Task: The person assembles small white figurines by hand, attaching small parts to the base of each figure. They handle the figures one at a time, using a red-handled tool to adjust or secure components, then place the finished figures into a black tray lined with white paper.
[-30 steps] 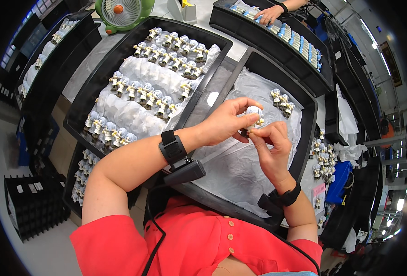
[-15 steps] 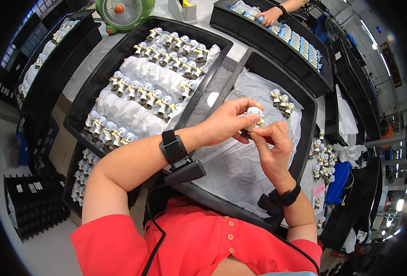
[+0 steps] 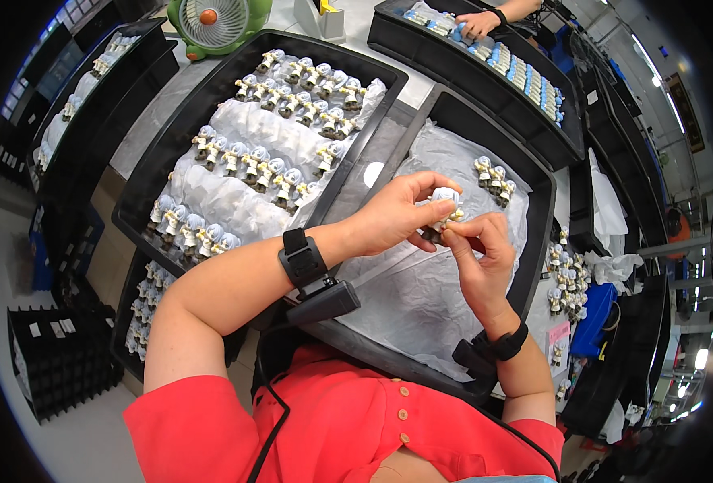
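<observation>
My left hand [image 3: 405, 211] is closed around a small figurine [image 3: 446, 196] with pale blue-white hair, a white body and yellow trim, held upright above the paper-lined black tray [image 3: 543, 233]. The thumb lies across its front. At the figurine's lower right side, my right hand [image 3: 485, 251] pinches with thumb and forefinger; the fingertips cover the exact spot they grip. A few matching figurines [image 3: 495, 179] rest on the white paper [image 3: 421, 302] at the tray's far right.
On the left, a larger black tray [image 3: 316, 211] holds rows of figurines [image 3: 252, 163] between paper rolls. A green fan [image 3: 218, 24] stands behind it. At the back, another person's hand [image 3: 477, 26] reaches into a black bin [image 3: 485, 76]. More figurines [image 3: 567, 280] lie to the right.
My right fingertips have shifted very slightly at the figurine's side, while my left hand keeps its hold. At the back, the other person's hand has moved a little.
</observation>
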Demonstrator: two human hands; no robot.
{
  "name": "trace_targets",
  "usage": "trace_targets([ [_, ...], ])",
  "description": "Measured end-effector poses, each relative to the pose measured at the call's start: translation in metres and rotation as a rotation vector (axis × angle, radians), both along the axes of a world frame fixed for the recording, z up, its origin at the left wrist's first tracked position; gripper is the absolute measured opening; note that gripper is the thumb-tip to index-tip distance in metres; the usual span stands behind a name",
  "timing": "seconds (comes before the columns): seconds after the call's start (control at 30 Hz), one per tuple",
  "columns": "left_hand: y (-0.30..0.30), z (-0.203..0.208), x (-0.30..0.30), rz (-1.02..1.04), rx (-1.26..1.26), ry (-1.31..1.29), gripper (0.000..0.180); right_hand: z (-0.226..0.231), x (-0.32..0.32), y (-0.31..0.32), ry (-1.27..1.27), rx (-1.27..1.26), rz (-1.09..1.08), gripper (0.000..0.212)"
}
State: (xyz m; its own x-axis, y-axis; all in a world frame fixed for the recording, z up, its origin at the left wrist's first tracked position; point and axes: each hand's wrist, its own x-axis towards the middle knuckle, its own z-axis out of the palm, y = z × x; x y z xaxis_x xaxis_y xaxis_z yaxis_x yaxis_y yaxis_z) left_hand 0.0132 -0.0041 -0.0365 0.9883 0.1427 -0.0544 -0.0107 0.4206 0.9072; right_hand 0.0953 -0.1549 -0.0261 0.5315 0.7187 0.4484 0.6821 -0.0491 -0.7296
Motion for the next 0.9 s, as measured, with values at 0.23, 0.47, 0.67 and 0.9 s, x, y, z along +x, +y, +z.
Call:
trace_targets([
  [0.23, 0.0011, 0.0001, -0.0007, -0.001, 0.011, 0.019, 0.034, 0.001, -0.0015, 0.0011, 0.046, 0.009, -0.002, 0.009],
  [0.47, 0.001, -0.0015, 0.0017, -0.005, 0.006, 0.009, 0.034, 0.0032, -0.0031, 0.0006, 0.088, -0.003, -0.022, 0.009],
  [0.67, 0.0003, -0.0014, 0.0009, -0.012, -0.012, 0.002, 0.034, 0.0009, -0.0019, 0.0003, 0.048, 0.005, -0.015, 0.009],
  [0.9, 0.0003, 0.0005, -0.0001, -0.014, 0.005, -0.004, 0.035, 0.0007, -0.0015, -0.0003, 0.011, -0.01, -0.011, 0.009],
])
